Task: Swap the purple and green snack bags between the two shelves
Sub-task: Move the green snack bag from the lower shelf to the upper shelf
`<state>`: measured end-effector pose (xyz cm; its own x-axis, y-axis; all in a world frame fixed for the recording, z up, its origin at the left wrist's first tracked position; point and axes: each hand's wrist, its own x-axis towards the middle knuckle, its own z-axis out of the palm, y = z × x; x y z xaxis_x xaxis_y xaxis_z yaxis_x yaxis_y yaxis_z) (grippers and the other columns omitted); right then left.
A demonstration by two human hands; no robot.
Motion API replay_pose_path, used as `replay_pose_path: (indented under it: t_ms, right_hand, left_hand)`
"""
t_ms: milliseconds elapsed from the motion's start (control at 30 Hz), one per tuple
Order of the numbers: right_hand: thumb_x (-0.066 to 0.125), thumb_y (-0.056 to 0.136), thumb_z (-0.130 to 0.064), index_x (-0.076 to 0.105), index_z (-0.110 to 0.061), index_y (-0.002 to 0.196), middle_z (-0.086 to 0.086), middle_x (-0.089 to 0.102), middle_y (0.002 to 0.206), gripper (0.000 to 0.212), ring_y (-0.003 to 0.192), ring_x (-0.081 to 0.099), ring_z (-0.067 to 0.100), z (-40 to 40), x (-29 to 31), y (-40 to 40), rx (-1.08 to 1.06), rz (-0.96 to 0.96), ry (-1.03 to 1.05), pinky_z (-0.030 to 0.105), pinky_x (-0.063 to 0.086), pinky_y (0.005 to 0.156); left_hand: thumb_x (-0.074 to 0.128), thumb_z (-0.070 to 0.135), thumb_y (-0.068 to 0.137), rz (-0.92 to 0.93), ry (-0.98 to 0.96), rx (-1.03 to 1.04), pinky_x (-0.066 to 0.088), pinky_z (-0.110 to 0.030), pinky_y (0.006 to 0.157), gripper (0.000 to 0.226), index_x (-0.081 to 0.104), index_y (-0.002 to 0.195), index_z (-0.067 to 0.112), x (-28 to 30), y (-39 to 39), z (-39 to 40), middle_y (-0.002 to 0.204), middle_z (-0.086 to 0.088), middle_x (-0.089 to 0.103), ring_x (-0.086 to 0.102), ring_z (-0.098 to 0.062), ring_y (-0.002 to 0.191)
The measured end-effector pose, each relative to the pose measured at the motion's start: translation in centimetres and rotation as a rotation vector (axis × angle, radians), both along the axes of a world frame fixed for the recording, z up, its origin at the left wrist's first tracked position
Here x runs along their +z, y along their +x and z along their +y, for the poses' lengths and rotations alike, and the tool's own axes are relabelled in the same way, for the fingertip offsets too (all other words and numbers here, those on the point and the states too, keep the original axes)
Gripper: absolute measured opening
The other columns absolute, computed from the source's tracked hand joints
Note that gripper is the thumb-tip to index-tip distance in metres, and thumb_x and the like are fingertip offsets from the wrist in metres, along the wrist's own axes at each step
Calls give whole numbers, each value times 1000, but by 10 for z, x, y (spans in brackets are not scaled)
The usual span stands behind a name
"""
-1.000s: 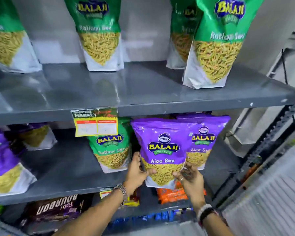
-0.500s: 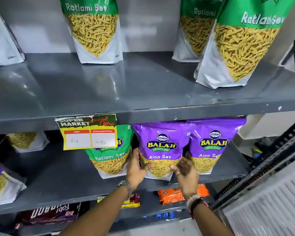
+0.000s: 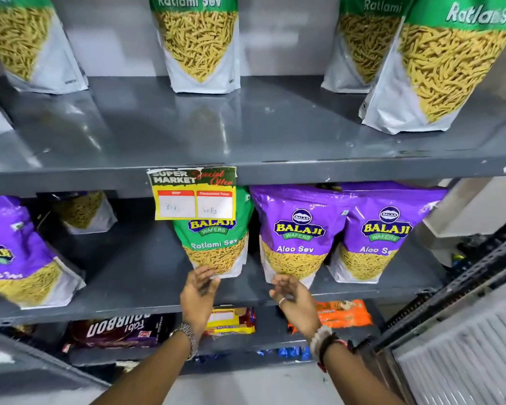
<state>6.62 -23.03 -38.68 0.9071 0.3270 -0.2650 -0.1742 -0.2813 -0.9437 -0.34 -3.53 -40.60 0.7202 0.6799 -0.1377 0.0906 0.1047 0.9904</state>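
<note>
On the lower shelf (image 3: 135,287) a purple Aloo Sev bag (image 3: 297,232) stands upright, with a second purple bag (image 3: 383,232) to its right and a green Ratlami Sev bag (image 3: 216,247) to its left. My left hand (image 3: 199,290) is open, its fingertips at the green bag's bottom edge. My right hand (image 3: 289,290) is open just below the middle purple bag, holding nothing. Another purple bag (image 3: 15,252) leans at the far left. Several green bags, such as one (image 3: 199,45) in the middle and one (image 3: 438,68) at the right, stand on the upper shelf (image 3: 246,127).
A yellow price tag (image 3: 193,194) hangs from the upper shelf's front edge, over the green bag's top. Below are a brown Bourbon biscuit pack (image 3: 120,328), a yellow pack (image 3: 231,320) and an orange pack (image 3: 345,312). A dark metal upright (image 3: 450,293) and a white ribbed panel (image 3: 465,355) stand at the right.
Both hands held the middle purple bag a second ago. They set it upright on the lower shelf and let go; my left hand shifted left to the green bag.
</note>
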Motion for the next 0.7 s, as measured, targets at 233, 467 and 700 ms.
replay_pose_path:
  t_ms: [233, 467, 700]
  right_hand:
    - [51, 86, 5, 25, -7, 138, -3, 33, 134, 59, 126, 38, 8, 55, 20, -1, 227, 16, 73, 14, 34, 96]
    - [73, 67, -26, 22, -11, 137, 8, 46, 135, 87, 126, 44, 26, 95, 23, 28, 167, -151, -134, 43, 35, 111]
    - [64, 81, -8, 38, -9, 128, 8, 59, 124, 54, 111, 53, 16, 111, 32, 25, 141, -43, -81, 34, 41, 102]
  left_hand:
    - [72, -4, 69, -2, 124, 22, 46, -22, 95, 63, 41, 123, 2, 18, 4, 40, 122, -5, 54, 51, -7, 113]
    - [76, 6, 68, 76, 189, -244, 42, -32, 93, 72, 38, 130, 10, 25, 26, 60, 120, -4, 57, 52, -14, 110]
    - [79, 3, 61, 42, 75, -247, 53, -40, 89, 56, 54, 111, 10, 21, 22, 73, 111, -11, 65, 63, -23, 102]
